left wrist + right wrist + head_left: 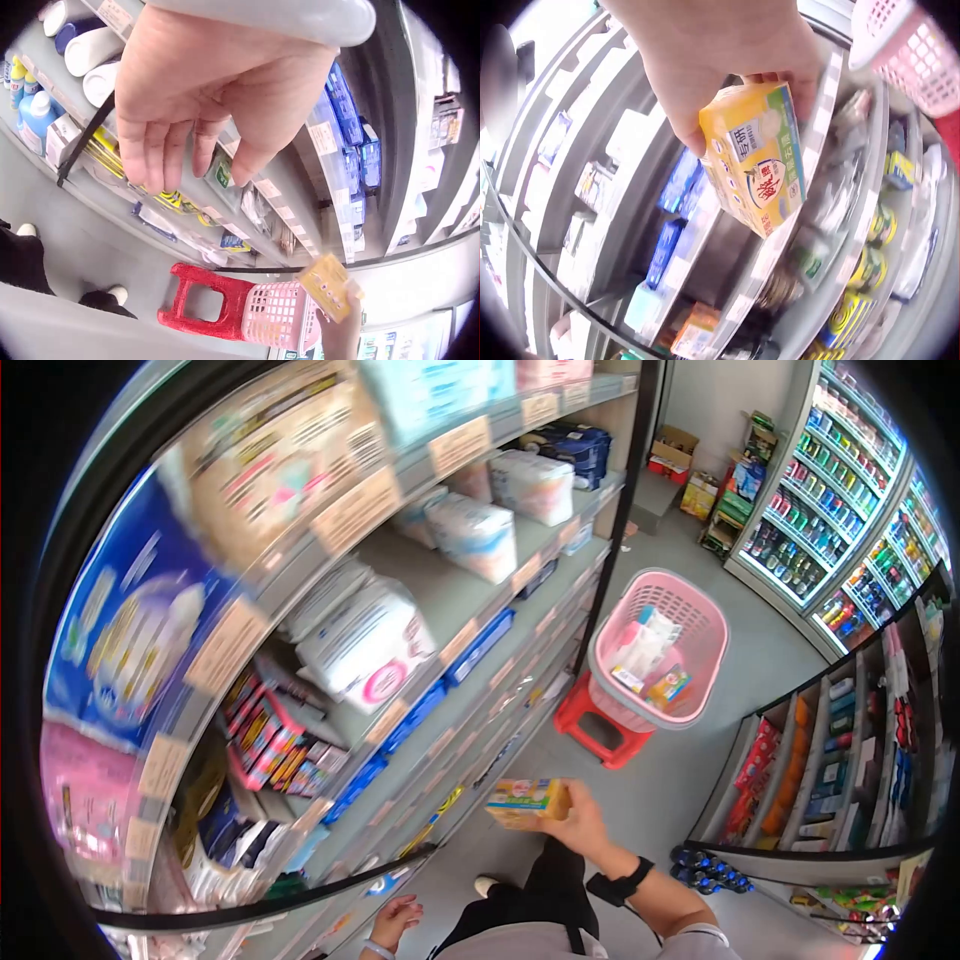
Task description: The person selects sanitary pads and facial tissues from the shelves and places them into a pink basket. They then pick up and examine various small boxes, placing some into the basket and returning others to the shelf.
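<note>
My right hand (582,822) grips a yellow box (524,800) with a blue-green edge, held out in front of the shelves. The right wrist view shows that box (756,161) close up, with thumb and fingers round one end and printed characters on its sides. Low by the shelf front, my left hand (397,922) holds nothing; in the left wrist view the fingers (154,157) hang loosely bent before the shelves. A pink basket (712,622) stands on a red stool (612,736) beyond the right hand, with several packages (650,650) inside.
Shelves (480,622) with packaged goods run along my left. At the right stands another stocked shelf (828,760), with dark bottles (708,868) on the floor by it. Drinks coolers (820,490) and stacked cartons (700,490) line the back.
</note>
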